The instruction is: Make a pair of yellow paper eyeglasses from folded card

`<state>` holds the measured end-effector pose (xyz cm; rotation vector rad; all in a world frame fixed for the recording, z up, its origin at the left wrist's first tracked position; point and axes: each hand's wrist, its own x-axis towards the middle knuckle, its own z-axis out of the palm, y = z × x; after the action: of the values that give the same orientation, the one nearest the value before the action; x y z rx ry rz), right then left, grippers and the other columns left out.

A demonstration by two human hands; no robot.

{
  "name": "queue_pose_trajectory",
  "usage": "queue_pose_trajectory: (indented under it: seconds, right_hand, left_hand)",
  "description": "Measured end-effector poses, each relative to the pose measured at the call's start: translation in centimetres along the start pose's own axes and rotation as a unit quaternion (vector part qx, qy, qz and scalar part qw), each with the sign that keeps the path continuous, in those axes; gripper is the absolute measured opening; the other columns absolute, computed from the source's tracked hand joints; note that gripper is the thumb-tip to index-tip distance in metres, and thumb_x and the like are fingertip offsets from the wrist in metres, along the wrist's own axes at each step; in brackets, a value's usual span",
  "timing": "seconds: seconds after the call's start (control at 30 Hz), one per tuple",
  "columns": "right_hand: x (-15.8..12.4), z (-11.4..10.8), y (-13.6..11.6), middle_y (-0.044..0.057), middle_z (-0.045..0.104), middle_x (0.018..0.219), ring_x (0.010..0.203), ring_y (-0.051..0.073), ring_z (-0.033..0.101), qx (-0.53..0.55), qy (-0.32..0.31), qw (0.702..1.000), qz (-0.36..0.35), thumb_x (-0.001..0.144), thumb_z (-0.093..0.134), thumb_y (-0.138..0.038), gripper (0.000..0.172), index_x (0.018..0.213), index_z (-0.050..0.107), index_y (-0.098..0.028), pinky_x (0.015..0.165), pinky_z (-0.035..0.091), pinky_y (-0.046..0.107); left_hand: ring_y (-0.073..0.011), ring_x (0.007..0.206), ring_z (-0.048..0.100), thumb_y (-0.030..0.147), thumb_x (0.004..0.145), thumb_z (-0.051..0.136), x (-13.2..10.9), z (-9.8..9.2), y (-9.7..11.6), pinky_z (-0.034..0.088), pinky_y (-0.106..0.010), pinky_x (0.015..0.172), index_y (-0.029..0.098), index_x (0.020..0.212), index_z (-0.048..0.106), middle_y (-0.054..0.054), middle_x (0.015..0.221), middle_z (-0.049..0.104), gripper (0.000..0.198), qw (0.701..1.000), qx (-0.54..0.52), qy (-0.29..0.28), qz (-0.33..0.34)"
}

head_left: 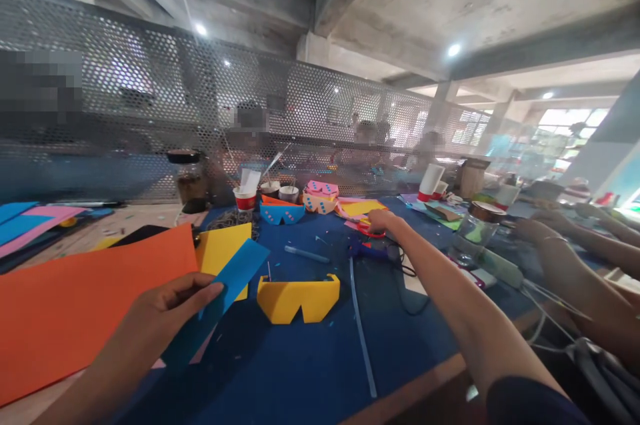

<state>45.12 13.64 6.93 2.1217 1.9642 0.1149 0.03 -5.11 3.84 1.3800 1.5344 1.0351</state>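
Note:
My left hand (167, 308) pinches a long blue foam strip (227, 288) near the table's front left, over a large orange sheet (80, 305). My right hand (381, 220) is stretched far forward and its fingers are closed around red-handled scissors (371, 231) lying by yellow and pink sheets. A yellow paper mask shape (299, 298) lies between the two hands on the dark blue mat (310, 358). A yellow sheet (220, 251) sits under the blue strip.
Finished blue (281, 213) and pink masks (320, 197), paper cups (245, 198), a dark-lidded jar (186, 179) stand by the mesh screen (200, 105). A glue gun (373, 250) with cable lies mid-table. Another person's arms (570, 258) and a glass jar (475, 228) are at right.

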Motion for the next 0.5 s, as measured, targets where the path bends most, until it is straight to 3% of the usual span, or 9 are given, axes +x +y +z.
queue_pose_trajectory:
  seconds: [0.13, 0.3, 0.4, 0.5]
  right_hand:
    - [-0.3, -0.3, 1.2, 0.013, 0.068, 0.140, 0.119, 0.028, 0.071, 0.024, -0.017, 0.999, 0.019, 0.106, 0.073, -0.039, 0.041, 0.139, 0.067, -0.017, 0.100, 0.063, 0.049]
    - [-1.7, -1.2, 3.2, 0.013, 0.068, 0.141, 0.120, 0.028, 0.071, 0.086, 0.014, 0.995, 0.052, 0.106, 0.073, -0.039, 0.041, 0.140, 0.066, -0.018, 0.100, 0.063, 0.050]
    - [-3.2, -2.2, 4.3, 0.012, 0.068, 0.139, 0.119, 0.028, 0.071, 0.156, 0.044, 0.985, 0.061, 0.106, 0.073, -0.039, 0.039, 0.138, 0.067, -0.018, 0.100, 0.063, 0.048]
    - [-5.3, -3.2, 4.2, 0.008, 0.074, 0.122, 0.104, 0.024, 0.074, 0.259, 0.086, 0.961, 0.043, 0.106, 0.072, -0.042, 0.031, 0.124, 0.072, -0.017, 0.090, 0.064, 0.041]
  left_hand:
    - [-0.0200, 0.051, 0.065, 0.078, 0.081, 0.073, 0.2, 0.0, -0.1, 0.047, -0.026, 0.048, 0.027, 0.085, 0.072, 0.005, 0.061, 0.068, 0.052, 1.000, 0.024, 0.010, 0.004]
    - [-0.0199, 0.047, 0.064, 0.080, 0.080, 0.072, 0.1, 0.0, -0.2, 0.047, -0.027, 0.046, 0.027, 0.087, 0.071, 0.006, 0.061, 0.067, 0.053, 1.000, 0.008, 0.001, -0.012]
    - [-0.0205, 0.055, 0.068, 0.078, 0.082, 0.073, 0.4, -0.5, -0.2, 0.050, -0.027, 0.051, 0.026, 0.088, 0.072, 0.005, 0.064, 0.068, 0.052, 1.000, 0.014, -0.012, -0.002]
    - [-0.0230, 0.063, 0.072, 0.078, 0.081, 0.074, 0.6, -0.9, 0.2, 0.055, -0.028, 0.056, 0.025, 0.089, 0.073, 0.002, 0.071, 0.073, 0.054, 0.999, 0.031, -0.039, 0.005]
